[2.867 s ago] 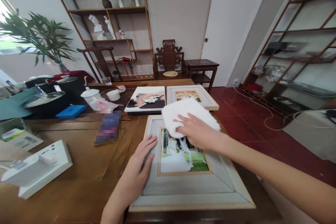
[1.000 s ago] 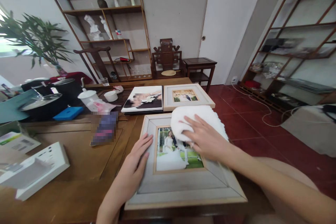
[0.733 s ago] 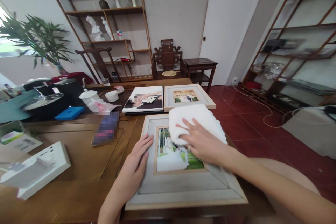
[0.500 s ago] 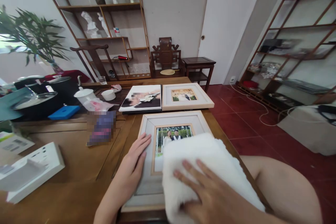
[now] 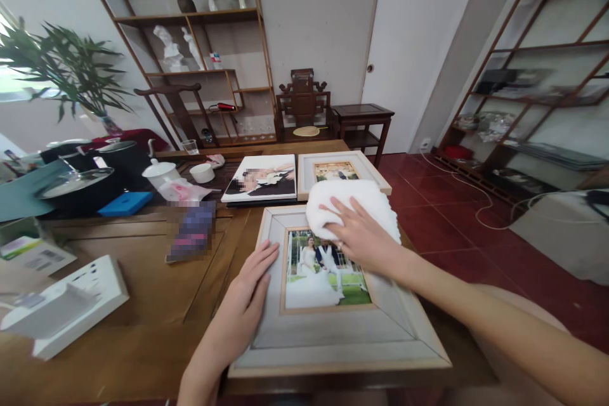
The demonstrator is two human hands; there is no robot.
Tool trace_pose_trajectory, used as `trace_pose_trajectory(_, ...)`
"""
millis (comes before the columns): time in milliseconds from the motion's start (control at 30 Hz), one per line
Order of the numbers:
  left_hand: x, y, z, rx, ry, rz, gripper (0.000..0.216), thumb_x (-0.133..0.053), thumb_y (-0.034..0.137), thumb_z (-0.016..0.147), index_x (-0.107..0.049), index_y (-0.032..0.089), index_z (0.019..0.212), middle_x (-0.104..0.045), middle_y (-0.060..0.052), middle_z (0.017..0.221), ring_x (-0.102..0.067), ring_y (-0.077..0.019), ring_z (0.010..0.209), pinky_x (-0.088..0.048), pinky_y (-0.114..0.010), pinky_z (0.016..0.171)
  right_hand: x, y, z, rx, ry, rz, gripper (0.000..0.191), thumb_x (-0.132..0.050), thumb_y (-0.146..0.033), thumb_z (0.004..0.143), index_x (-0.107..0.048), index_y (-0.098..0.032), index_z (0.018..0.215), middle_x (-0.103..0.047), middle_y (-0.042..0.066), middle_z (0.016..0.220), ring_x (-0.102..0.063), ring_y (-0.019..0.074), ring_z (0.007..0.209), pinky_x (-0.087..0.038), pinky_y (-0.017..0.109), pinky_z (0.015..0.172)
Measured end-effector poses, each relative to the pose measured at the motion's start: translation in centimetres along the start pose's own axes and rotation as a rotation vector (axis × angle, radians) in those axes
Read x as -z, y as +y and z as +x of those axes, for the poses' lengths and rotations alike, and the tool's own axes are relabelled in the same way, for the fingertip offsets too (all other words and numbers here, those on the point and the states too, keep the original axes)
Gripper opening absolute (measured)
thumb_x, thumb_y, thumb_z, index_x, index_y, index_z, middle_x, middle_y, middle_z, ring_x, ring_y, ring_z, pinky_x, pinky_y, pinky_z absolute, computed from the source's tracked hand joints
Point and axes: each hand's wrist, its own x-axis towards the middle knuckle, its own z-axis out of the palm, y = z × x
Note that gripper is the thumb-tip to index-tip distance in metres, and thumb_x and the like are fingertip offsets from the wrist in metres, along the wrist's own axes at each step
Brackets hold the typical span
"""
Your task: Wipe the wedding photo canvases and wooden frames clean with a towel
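A large white picture frame [image 5: 333,342] with a wedding photo lies flat on the wooden table [image 5: 143,292] in front of me. My left hand [image 5: 250,288] rests flat on the frame's left border, fingers stretched out. My right hand [image 5: 359,238] presses a folded white cloth [image 5: 349,203] onto the frame's upper right corner, fingers spread over it.
Behind the frame lie a smaller white frame [image 5: 342,171] and a photo canvas [image 5: 261,179]. To the left are a white box [image 5: 66,307], a blue pad [image 5: 124,203], a white teapot [image 5: 159,172], black pots [image 5: 80,181]. Red tiled floor at right.
My right hand with the cloth swept down to the frame's near right edge, then back up to the upper right corner. My left hand stayed on the left border.
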Motion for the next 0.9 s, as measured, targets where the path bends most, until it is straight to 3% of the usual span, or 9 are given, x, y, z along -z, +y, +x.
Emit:
trace_pose_trajectory(100,-0.1,0.0,0.0,0.006,0.015,-0.007,0.038,-0.036,0.023,0.094,-0.052,0.022,0.129,-0.049,-0.005,0.141,-0.035,-0.0181,0.136,-0.027,-0.04,0.113,0.1,-0.1,0.9,0.009,-0.033,0.029,0.042,-0.048,-0.007,0.079,-0.06,-0.014,0.119,-0.038,0.011,0.146,-0.018,0.0341,0.138,-0.018,0.058,0.109)
trace_pose_trajectory(267,-0.2,-0.1,0.0,0.006,0.028,-0.003,0.039,-0.036,0.022,0.094,-0.05,0.023,0.131,-0.047,-0.005,0.142,-0.035,-0.0187,0.136,-0.026,-0.042,0.113,1.3,-5.2,-2.3,0.034,-0.179,0.161,0.035,-0.053,-0.012,0.079,-0.065,-0.015,0.112,-0.042,0.013,0.142,-0.026,0.0381,0.134,-0.025,0.06,0.106)
trace_pose_trajectory(367,-0.3,-0.3,0.0,0.002,0.025,0.005,0.04,-0.035,0.023,0.094,-0.049,0.022,0.132,-0.045,-0.005,0.143,-0.034,-0.0188,0.136,-0.026,-0.042,0.113,1.1,-8.3,-5.4,0.147,-0.161,0.184,0.027,-0.06,-0.028,0.08,-0.07,-0.017,0.102,-0.048,0.015,0.137,-0.039,0.0436,0.126,-0.038,0.063,0.096)
trace_pose_trajectory(500,-0.2,-0.3,0.0,0.001,0.01,0.014,0.04,-0.035,0.024,0.095,-0.049,0.023,0.132,-0.045,-0.005,0.144,-0.034,-0.0185,0.136,-0.026,-0.043,0.113,-0.1,-10.0,-7.7,0.265,0.003,0.137,0.043,-0.053,-0.03,0.088,-0.055,-0.012,0.127,-0.057,0.014,0.127,-0.053,0.0335,0.117,-0.052,0.047,0.089)
trace_pose_trajectory(567,-0.2,-0.3,0.0,0.0,-0.002,0.018,0.04,-0.034,0.023,0.095,-0.049,0.024,0.131,-0.045,-0.004,0.143,-0.034,-0.0182,0.136,-0.026,-0.043,0.113,-0.3,-10.0,-7.7,0.268,0.034,0.159,0.04,-0.051,-0.03,0.09,-0.055,-0.015,0.127,-0.056,0.011,0.13,-0.051,0.0315,0.12,-0.049,0.047,0.093)
trace_pose_trajectory(667,-0.2,-0.3,0.0,-0.013,-0.005,0.019,0.04,-0.035,0.023,0.095,-0.05,0.024,0.131,-0.047,-0.004,0.142,-0.035,-0.0183,0.135,-0.028,-0.043,0.113,0.3,-8.6,-6.5,0.218,-0.019,0.233,0.029,-0.054,-0.03,0.086,-0.064,-0.022,0.112,-0.044,0.009,0.141,-0.037,0.0341,0.131,-0.036,0.056,0.103)
trace_pose_trajectory(800,-0.1,-0.3,0.1,-0.016,0.009,0.015,0.04,-0.035,0.023,0.094,-0.049,0.023,0.132,-0.047,-0.004,0.142,-0.037,-0.0187,0.135,-0.029,-0.042,0.112,0.8,-4.8,-3.4,0.078,-0.053,0.183,0.038,-0.057,-0.017,0.078,-0.061,-0.02,0.117,-0.036,0.012,0.147,-0.021,0.0315,0.138,-0.016,0.057,0.11)
trace_pose_trajectory(900,0.0,-0.2,0.1,-0.011,0.006,0.015,0.04,-0.035,0.023,0.094,-0.049,0.022,0.132,-0.047,-0.005,0.142,-0.036,-0.0181,0.135,-0.028,-0.04,0.112,0.5,-2.0,-0.7,0.04,-0.003,0.097,0.042,-0.054,-0.015,0.079,-0.058,-0.018,0.121,-0.034,0.011,0.148,-0.015,0.0327,0.139,-0.012,0.059,0.11)
